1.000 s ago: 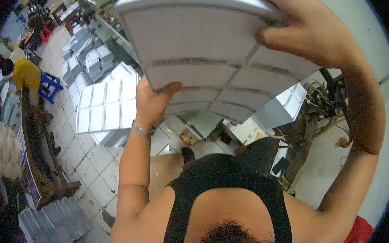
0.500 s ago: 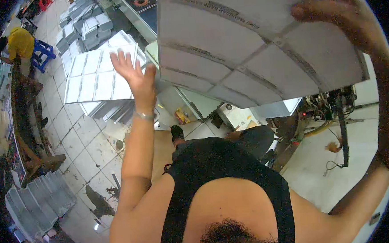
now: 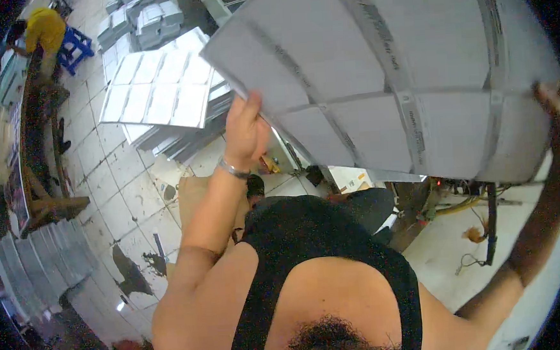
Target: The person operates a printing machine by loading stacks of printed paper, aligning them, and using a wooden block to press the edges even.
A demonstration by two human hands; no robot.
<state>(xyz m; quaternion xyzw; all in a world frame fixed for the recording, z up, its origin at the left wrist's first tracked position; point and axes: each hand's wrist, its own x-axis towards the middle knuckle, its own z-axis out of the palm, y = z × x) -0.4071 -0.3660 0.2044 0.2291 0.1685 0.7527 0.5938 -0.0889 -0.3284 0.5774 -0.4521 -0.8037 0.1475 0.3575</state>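
Note:
A large pale printed sheet (image 3: 343,62), split into panels by dark printed strips, hangs tilted before me between my hands. My left hand (image 3: 247,129) is closed on its left edge, thumb on the near face and the other fingers partly hidden. At the far right edge, my right hand (image 3: 550,97) pinches the same sheet; it is dim and partly cut by the picture's rim. Left of my left hand lies a stack of similar sheets (image 3: 181,139), with one bright panelled sheet (image 3: 153,86) on top, slightly askew.
Bundles of paper (image 3: 155,22) stand on the tiled floor (image 3: 117,191) farther back. At the left, a person in a yellow top (image 3: 46,29) is by a blue stool (image 3: 77,49) and a long wooden bench (image 3: 38,151). A grey stack (image 3: 42,266) sits lower left. Machine parts with cables (image 3: 480,195) are at right.
My left hand has gone from open above the stack to gripping the sheet's left edge. The held sheet has turned and dropped lower, and my right hand has moved down along the right side.

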